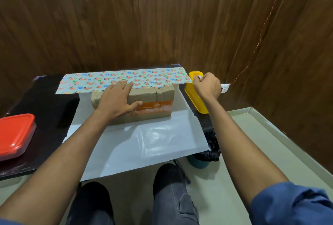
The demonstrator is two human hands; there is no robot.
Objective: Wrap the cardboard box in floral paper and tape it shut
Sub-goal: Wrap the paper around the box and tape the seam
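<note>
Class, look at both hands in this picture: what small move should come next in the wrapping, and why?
Probably pull a strip of tape free. The right hand is curled over the yellow tape dispenser, while the left hand lies flat across the cardboard box, pinning the floral paper folded over its top. That edge looks untaped.

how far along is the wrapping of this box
Early. Done: the cardboard box sits on the floral paper, whose far flap is folded over its top. In hand: the left hand presses that flap down while the right hand reaches into the yellow tray, seemingly for tape. Left: near flap, both ends, all taping.
</note>
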